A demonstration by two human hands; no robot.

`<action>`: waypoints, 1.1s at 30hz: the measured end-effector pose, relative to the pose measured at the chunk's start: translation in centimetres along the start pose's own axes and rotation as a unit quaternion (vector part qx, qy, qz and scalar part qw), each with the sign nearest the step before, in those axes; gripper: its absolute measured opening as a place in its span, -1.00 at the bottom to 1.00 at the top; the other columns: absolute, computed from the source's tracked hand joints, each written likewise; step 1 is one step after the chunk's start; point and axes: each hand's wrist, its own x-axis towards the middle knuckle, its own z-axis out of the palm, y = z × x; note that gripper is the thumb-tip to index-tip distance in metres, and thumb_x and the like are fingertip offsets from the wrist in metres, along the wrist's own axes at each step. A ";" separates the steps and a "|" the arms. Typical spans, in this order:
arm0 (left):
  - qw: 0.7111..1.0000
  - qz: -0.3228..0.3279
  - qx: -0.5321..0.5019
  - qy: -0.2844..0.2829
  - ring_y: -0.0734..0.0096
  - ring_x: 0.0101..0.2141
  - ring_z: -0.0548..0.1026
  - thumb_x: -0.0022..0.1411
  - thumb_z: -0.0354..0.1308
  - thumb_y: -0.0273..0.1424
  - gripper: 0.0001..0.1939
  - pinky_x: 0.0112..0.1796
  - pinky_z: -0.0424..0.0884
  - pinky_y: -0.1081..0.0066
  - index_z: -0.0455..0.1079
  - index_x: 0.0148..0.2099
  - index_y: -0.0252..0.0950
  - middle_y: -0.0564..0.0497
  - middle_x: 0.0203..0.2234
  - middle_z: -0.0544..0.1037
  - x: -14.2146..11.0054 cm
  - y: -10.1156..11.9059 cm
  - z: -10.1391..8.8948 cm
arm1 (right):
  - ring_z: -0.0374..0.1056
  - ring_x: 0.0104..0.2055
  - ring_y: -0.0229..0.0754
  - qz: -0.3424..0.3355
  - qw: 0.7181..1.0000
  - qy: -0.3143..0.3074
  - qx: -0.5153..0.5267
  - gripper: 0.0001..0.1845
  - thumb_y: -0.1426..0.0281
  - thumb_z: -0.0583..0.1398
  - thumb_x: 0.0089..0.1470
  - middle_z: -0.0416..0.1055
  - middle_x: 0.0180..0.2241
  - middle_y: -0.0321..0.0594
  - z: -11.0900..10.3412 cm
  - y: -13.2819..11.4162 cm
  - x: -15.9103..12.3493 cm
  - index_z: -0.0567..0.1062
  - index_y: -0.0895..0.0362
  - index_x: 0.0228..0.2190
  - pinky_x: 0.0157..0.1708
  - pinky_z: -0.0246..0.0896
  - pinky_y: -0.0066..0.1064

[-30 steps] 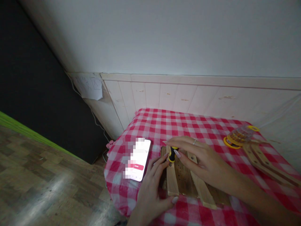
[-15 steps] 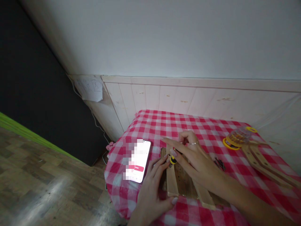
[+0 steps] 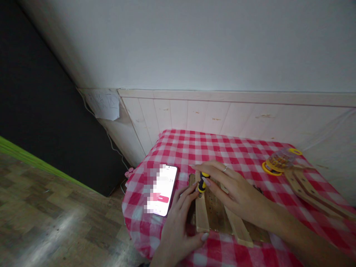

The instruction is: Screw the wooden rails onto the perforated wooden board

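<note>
My right hand [image 3: 232,189], with a ring on one finger, grips a short black-and-yellow screwdriver [image 3: 203,182] between thumb and fingers. The screwdriver stands almost upright over a pale wooden slat [image 3: 202,215], close to a dark round hole or screw head; its tip is hidden. My left hand [image 3: 179,222] clasps the same slat, fingertips at its left side near the screwdriver and thumb at the near end. Beneath lies a darker wooden board [image 3: 217,211] dotted with small holes. A second pale slat [image 3: 239,228] rests across it, partly under my right forearm.
Left of my hands lies a lit phone [image 3: 164,193]. Dark screws [image 3: 258,190] show partly behind my right hand. Farther right are a clear jar [image 3: 280,161] with yellow ends and angled wooden pieces [image 3: 308,194] with holes. A checked cloth [image 3: 191,148] covers the table, which meets the wall.
My right fingers have shifted and straightened around the screwdriver, so more of its handle shows. My left hand keeps its place on the slat. The view has moved slightly.
</note>
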 end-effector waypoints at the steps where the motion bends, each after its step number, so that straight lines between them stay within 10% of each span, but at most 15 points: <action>1: 1.000 0.000 0.001 -0.001 -0.10 0.32 0.20 0.28 0.09 0.18 -0.24 0.22 0.26 -0.13 0.17 0.36 -0.11 -0.17 0.34 0.25 0.0 0.0 0.0 | 0.47 0.08 -0.10 -0.003 1.000 -0.006 0.008 -0.55 0.43 -0.04 0.37 0.51 0.05 -0.10 0.0 0.0 0.0 0.36 -0.01 0.20 0.05 0.45 -0.19; 14: 1.000 0.000 0.019 0.008 -0.14 0.29 0.23 0.28 0.04 0.21 -0.22 0.20 0.29 -0.16 0.18 0.36 -0.12 -0.18 0.31 0.29 -0.3 -0.5 0.2 | 0.51 -0.07 -0.10 0.012 0.998 0.053 0.022 -0.84 0.34 0.14 0.33 0.54 -0.16 -0.12 1.4 0.4 0.3 0.55 0.05 -0.21 -0.08 0.49 -0.24; 22: 1.000 -0.012 0.004 -0.002 -0.14 0.31 0.20 0.27 0.05 0.22 -0.20 0.24 0.21 -0.17 0.20 0.36 -0.16 -0.20 0.33 0.27 0.2 0.2 -0.1 | 0.43 0.18 -0.06 0.013 1.000 -0.011 0.003 -0.50 0.46 -0.02 0.34 0.47 0.16 -0.10 0.1 0.0 0.0 0.35 -0.03 0.24 0.11 0.43 -0.12; 33: 1.000 -0.006 0.008 -0.009 -0.11 0.32 0.19 0.29 0.02 0.21 -0.24 0.23 0.22 -0.17 0.16 0.37 -0.08 -0.13 0.35 0.24 0.2 0.1 -0.2 | 0.45 0.13 -0.05 0.036 0.999 -0.036 -0.003 -0.61 0.40 0.02 0.33 0.49 0.12 -0.08 0.0 0.0 0.1 0.43 0.01 0.11 0.06 0.46 -0.13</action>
